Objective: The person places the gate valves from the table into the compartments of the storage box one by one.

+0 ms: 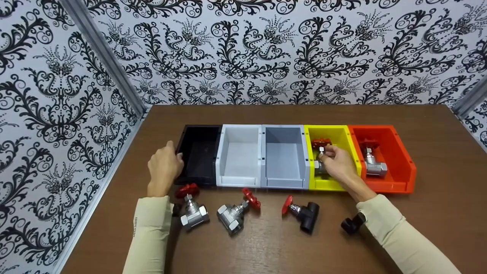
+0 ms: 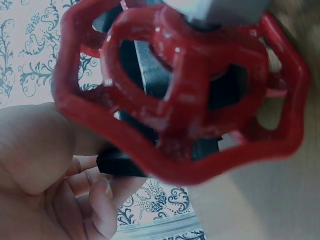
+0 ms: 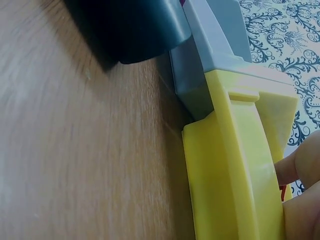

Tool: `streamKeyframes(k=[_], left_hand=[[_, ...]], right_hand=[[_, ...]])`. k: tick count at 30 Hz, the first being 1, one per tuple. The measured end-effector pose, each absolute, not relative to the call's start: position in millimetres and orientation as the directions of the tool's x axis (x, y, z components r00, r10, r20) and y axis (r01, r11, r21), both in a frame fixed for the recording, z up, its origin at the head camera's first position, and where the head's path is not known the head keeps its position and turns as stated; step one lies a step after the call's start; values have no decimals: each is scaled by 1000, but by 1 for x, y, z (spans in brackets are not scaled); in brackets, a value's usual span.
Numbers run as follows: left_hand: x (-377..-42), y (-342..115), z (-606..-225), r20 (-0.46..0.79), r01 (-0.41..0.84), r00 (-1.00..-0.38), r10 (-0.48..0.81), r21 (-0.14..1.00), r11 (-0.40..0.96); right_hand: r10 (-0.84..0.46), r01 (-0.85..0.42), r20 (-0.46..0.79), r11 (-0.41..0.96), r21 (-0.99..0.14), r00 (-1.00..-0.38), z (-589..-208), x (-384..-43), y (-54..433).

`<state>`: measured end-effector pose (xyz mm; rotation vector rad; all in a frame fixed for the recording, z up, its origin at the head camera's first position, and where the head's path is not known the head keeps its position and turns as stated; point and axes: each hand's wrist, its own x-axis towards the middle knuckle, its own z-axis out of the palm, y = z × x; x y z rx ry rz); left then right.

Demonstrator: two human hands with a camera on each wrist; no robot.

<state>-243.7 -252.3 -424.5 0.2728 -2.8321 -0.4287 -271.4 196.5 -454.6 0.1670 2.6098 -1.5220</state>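
My right hand (image 1: 338, 163) reaches into the yellow bin (image 1: 335, 185) and pinches a metal valve (image 1: 321, 150) by its stem, just below the red handwheel. The fingers hide part of its body. In the right wrist view, only parts of the right fingers (image 3: 302, 210) show behind the yellow bin's front wall. My left hand (image 1: 164, 165) rests by the left wall of the black bin (image 1: 198, 160), fingers loosely bent. A red handwheel (image 2: 187, 100) fills much of the left wrist view and hides some of the contact there.
White (image 1: 243, 152) and grey (image 1: 283, 158) bins stand between the black and yellow ones. The orange bin (image 1: 395, 163) holds a metal valve (image 1: 373, 165). In front lie two metal valves (image 1: 194, 215) (image 1: 232, 217), a black valve (image 1: 308, 217) and a black fitting (image 1: 353, 223).
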Motion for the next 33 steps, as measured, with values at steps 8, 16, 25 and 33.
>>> streamKeyframes(k=[8,16,25,33], left_hand=[[-244,-252,-424,224,-148,-948,-224,314,938],[-245,-253,-425,222,-148,-948,-227,323,935],[-245,-252,-425,210,-145,-954,-216,311,940],[-246,-253,-425,203,-154,-953,-226,321,934]], right_hand=[[27,158,-166,488,-858,-986,-449,-271,196],[-19,129,-163,526,-840,-986,-441,-265,196],[-91,62,-137,563,-824,-986,-426,-251,200],[-159,8,-138,625,-781,-978,-413,-238,206]])
